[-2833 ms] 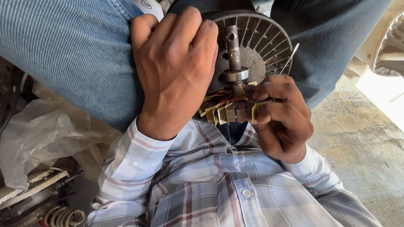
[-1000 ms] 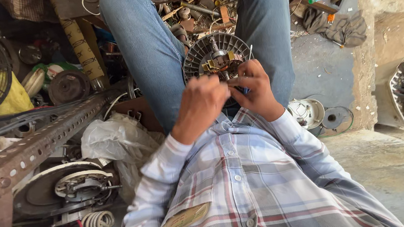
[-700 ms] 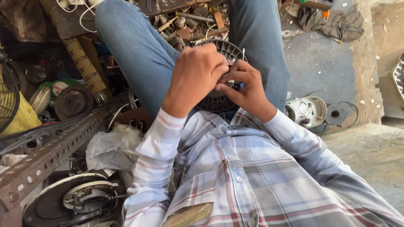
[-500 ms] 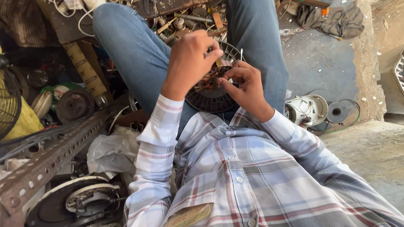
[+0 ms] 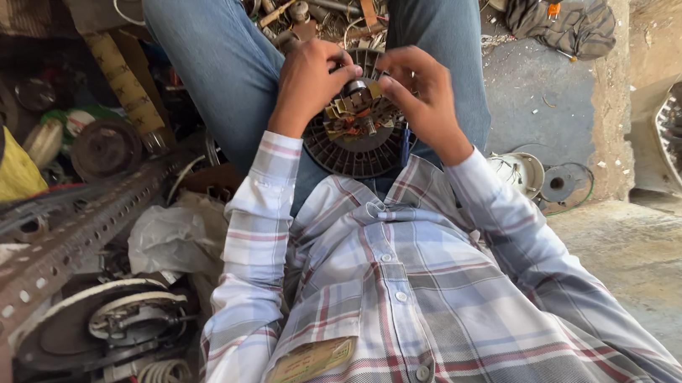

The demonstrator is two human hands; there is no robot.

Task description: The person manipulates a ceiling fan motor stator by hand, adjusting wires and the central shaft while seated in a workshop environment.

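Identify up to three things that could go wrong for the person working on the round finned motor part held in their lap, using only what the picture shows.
1. Both bare hands, left hand and right hand, pinch small brass-coloured pieces at the hub; metal edges might cut fingers.
2. The finned motor part rests only between the thighs, so it could slip.
3. A dropped piece could vanish among the scrap parts by the knees.

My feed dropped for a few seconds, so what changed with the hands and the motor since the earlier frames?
The left hand no longer covers the motor's top; it has slid off to the left, fingers now pinching the brass part at the hub. The right hand rose from below the hub to its right side. The view pulled back. The motor stayed on the lap between the jeans.
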